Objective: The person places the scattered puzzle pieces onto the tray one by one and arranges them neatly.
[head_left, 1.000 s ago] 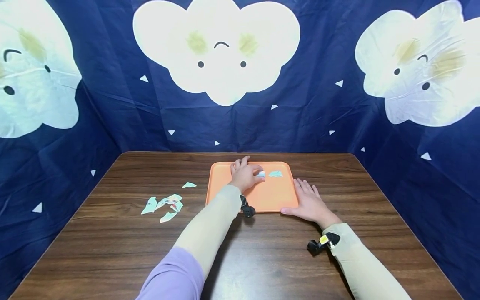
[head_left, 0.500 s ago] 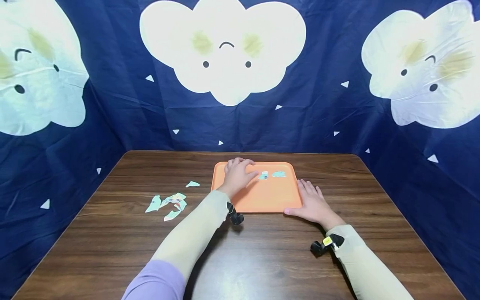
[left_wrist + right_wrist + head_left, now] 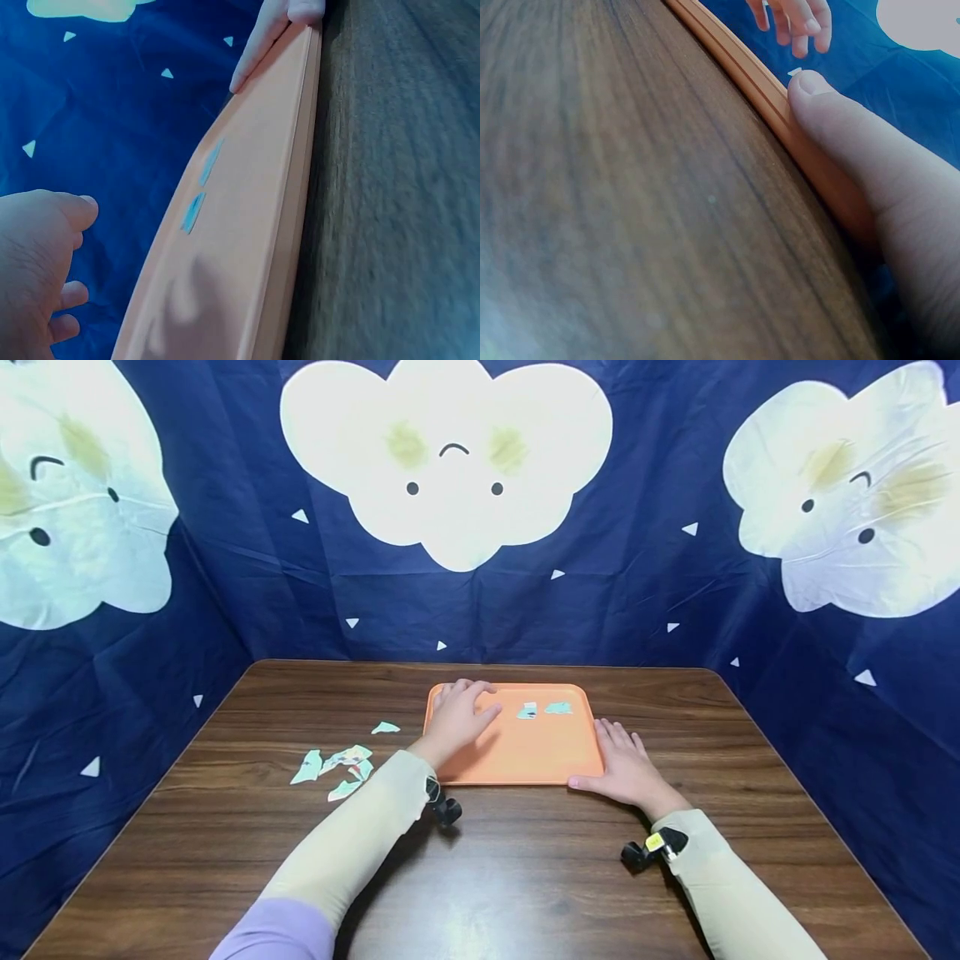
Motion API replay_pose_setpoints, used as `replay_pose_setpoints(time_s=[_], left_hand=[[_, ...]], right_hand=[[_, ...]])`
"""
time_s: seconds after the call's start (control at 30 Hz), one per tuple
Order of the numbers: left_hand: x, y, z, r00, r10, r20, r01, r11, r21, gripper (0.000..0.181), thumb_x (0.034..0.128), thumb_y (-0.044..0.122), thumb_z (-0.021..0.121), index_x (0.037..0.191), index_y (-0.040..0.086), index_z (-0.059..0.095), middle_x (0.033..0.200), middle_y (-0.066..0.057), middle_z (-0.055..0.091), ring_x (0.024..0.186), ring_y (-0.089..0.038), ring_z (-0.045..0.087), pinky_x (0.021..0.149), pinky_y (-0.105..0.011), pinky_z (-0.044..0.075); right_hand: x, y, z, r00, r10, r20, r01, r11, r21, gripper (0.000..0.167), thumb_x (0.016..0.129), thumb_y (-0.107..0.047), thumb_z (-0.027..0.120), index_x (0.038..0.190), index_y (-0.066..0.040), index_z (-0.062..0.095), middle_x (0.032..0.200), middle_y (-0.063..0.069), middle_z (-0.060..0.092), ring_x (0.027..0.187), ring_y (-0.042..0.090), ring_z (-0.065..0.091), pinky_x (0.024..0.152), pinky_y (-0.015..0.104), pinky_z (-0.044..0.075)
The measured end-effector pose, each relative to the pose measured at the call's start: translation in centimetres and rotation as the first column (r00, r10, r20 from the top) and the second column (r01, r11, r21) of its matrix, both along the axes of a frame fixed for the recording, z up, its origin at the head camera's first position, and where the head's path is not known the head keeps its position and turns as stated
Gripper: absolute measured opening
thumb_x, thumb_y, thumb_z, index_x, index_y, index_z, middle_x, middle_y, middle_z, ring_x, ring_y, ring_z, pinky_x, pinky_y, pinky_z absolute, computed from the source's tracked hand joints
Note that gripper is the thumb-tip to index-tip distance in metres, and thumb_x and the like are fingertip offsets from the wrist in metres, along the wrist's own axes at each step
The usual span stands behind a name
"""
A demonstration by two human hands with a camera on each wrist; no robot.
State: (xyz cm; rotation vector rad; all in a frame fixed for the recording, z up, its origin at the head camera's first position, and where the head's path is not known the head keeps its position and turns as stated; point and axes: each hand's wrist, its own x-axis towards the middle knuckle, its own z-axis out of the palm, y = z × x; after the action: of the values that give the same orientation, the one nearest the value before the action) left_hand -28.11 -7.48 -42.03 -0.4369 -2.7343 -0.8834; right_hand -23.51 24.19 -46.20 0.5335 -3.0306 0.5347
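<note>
Dark-blue cloth backdrop with white clouds (image 3: pixel 510 618): hung behind and along both sides.
Brown wood-grain table (image 3: pixel 525 893): bearing all items below.
Shallow orange rectangular tray (image 3: pixel 540 752): flat on the table, far-centre; apt to skid if bumped while unbraced.
Cream left sleeve (image 3: pixel 356 839): passing close by the loose pile (clearance cannot be told); likely to drag pieces if lowered.
Bare right hand (image 3: pixel 626 768): spread at the tray's near right corner, thumb at the near rim, gripping nothing; pressure cannot be told.
Bare left hand (image 3: pixel 456 718): raised over the tray's left part, fingers loosely bent, thumb apart, pinching nothing.
Loose pile of pale-green printed scraps (image 3: pixel 307 767): left of the tray, crowded together; liable to come up doubled if pinched carelessly.
Two pale-green scraps (image 3: pixel 558 708): inside the tray, far right, slightly apart; easily displaced by any jolt.
Lone pale-green scrap (image 3: pixel 386 727): between pile and tray, touching neither.
</note>
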Motion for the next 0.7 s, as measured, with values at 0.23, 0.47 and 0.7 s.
replay_pose_setpoints(time_s=[0.23,0.47,0.7], left_hand=[[1.4,-1.8,0.3,0.999,-0.019,-0.05,0.019,1.0,-0.008,0.035,0.0954,0.037,0.068,0.125,0.019,0.068,0.13,-0.01,0.062,0.13,-0.037,0.044,0.109,-0.057,0.026],[2.9,-4.3,0.6,0.997,0.008,-0.077,-0.009,1.0,-0.009,0.033,0.0942,0.035,0.069,0.124,0.02,0.068,0.129,-0.009,0.061,0.118,-0.037,0.047,0.104,-0.056,0.031],[4.1,-7.1,0.6,0.994,0.017,-0.108,-0.017,1.0,0.007,0.034,0.0936,0.034,0.069,0.123,0.017,0.069,0.126,-0.013,0.062,0.117,-0.04,0.048,0.101,-0.059,0.032]], right_hand=[[0.0,-0.1,0.3,1.0,0.002,0.006,-0.002,1.0,-0.004,0.125,0.077,-0.075,0.067,0.158,0.005,0.016,0.162,0.028,0.021,0.15,0.047,0.015,0.117,0.066,0.007],[0.0,-0.1,0.3,1.0,0.002,-0.001,-0.002,1.0,0.003,0.125,0.077,-0.076,0.066,0.158,0.005,0.017,0.162,0.029,0.022,0.15,0.048,0.015,0.116,0.067,0.008],[0.1,-0.1,0.1,1.0,0.003,0.0,-0.003,1.0,-0.001,0.126,0.076,-0.077,0.066,0.158,0.005,0.017,0.162,0.029,0.022,0.15,0.048,0.016,0.116,0.067,0.009]])
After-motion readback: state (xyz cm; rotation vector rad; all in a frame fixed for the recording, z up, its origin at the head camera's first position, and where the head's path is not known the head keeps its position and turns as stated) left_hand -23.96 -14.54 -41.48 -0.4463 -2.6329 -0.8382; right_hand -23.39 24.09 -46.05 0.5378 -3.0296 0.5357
